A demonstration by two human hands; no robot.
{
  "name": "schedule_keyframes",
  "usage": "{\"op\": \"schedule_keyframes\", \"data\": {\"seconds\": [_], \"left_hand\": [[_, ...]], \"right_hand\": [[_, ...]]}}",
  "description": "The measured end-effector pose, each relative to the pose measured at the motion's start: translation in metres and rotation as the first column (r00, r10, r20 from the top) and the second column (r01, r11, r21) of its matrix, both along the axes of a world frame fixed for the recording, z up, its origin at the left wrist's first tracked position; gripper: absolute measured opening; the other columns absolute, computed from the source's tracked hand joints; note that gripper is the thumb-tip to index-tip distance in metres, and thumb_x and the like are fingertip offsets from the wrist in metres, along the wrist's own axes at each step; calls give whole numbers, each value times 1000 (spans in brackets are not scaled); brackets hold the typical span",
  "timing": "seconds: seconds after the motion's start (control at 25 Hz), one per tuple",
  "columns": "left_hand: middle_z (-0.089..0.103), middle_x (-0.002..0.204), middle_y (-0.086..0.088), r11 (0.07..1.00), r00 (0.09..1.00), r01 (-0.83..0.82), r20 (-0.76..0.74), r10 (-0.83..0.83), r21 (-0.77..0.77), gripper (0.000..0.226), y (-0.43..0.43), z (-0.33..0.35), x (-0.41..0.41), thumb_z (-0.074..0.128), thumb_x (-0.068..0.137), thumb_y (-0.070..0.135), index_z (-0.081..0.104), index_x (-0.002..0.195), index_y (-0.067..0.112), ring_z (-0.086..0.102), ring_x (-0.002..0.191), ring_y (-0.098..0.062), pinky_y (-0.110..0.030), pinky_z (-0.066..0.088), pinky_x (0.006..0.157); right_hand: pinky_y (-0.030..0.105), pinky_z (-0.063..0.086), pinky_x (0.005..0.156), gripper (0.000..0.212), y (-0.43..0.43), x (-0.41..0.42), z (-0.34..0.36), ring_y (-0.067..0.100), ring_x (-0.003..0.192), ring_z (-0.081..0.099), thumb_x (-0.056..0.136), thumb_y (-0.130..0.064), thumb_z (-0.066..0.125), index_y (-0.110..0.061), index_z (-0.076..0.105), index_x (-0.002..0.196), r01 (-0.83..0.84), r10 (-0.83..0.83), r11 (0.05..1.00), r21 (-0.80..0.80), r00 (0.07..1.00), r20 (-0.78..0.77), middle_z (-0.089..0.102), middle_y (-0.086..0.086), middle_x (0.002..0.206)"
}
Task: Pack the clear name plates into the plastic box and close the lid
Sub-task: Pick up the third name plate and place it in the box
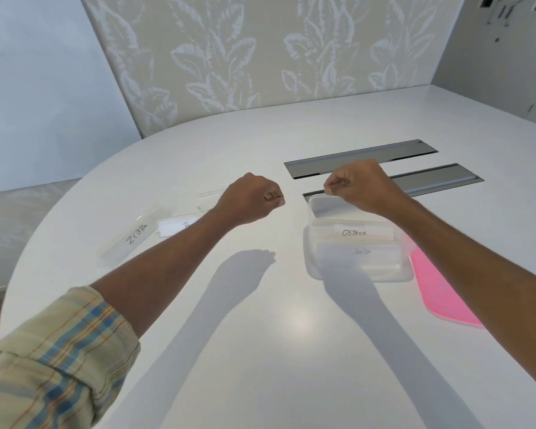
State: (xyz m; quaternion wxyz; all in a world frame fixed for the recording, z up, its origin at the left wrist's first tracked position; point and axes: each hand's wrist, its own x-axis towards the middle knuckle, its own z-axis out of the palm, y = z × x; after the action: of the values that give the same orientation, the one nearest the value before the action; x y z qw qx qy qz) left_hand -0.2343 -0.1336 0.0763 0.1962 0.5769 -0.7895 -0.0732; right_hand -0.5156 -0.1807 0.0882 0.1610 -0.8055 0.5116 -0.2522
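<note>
While both hands hover fisted, the right hand [361,188] fingers pinch a clear plate's top edge over the translucent plastic box [358,255] mid-bench. Left hand [254,198] is curled closed, holding nothing. Flat clear "ZEBRA" plate [130,239] lies near the glossy white bench's [260,335] left edge; pink lid [440,292] sits beside the box.

Glossy white table [260,351], clear plastic box [358,264], brushed metal slots [362,156], plaid cloth sleeve [59,351]

On the table [260,351], the plastic box [358,258] sits right of centre with the OSTRICH plate [355,233] in it. The lid [440,292] lies just right. The ZEBRA plate [130,239] lies far left.
</note>
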Motion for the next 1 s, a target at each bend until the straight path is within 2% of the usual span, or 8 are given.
{"op": "schedule_keyframes", "data": {"seconds": [0.12,0.36,0.52,0.6,0.64,0.72,0.84,1.0], "left_hand": [[79,90,14,994,994,-107,-13,107,13,11,15,-2,49,70,93,34,80,96,30,72,84,-6,-35,61,79],[78,100,14,948,947,-317,-35,319,38,19,36,-13,138,71,92,35,75,109,30,73,94,-10,-34,57,85],[77,107,8,922,923,-379,-37,383,84,26,43,-26,189,76,91,32,74,116,26,72,99,-14,-39,57,92],[76,112,5,915,919,-388,-29,393,110,29,43,-32,207,77,90,29,73,119,24,71,103,-17,-42,57,95],[76,114,4,913,919,-389,-25,394,121,31,41,-35,214,77,90,27,73,121,24,71,105,-18,-43,57,96],[74,118,4,911,918,-390,-12,396,134,34,38,-41,225,77,90,26,71,124,24,69,110,-20,-45,56,97],[70,129,6,907,918,-395,38,394,145,41,32,-51,234,76,91,24,68,131,27,63,122,-20,-45,53,100],[63,143,2,915,928,-367,129,349,167,50,20,-66,237,75,93,23,61,141,26,55,136,-22,-44,48,106]], "right_hand": [[25,58,72,4,-1,46,-4,-1,77,72,87,-23,80,-25,81,84,-64,63,998,18,998,9,79,-14,80],[24,54,60,5,0,125,-19,0,60,65,87,-24,80,-25,79,83,-144,144,987,73,990,7,76,-11,73],[24,54,64,3,-1,176,-29,-8,62,64,88,-19,79,-21,80,90,-193,197,977,90,980,-35,78,-9,82],[30,59,73,10,-3,198,-35,-2,72,69,89,-17,79,-17,80,98,-195,201,975,107,978,-50,80,-4,93],[34,61,80,13,-5,208,-39,8,82,72,89,-16,79,-15,80,102,-193,202,974,117,977,-68,80,-2,100],[40,59,92,23,-8,225,-46,18,102,72,90,-15,77,-13,77,113,-195,212,971,135,970,-123,78,2,114],[43,52,105,40,-14,246,-59,21,127,63,93,-16,75,-15,69,133,-194,225,968,159,951,-211,70,3,135],[41,49,105,53,-21,262,-80,25,139,52,97,-21,71,-21,57,148,-188,226,972,142,916,-333,61,3,147]]}}
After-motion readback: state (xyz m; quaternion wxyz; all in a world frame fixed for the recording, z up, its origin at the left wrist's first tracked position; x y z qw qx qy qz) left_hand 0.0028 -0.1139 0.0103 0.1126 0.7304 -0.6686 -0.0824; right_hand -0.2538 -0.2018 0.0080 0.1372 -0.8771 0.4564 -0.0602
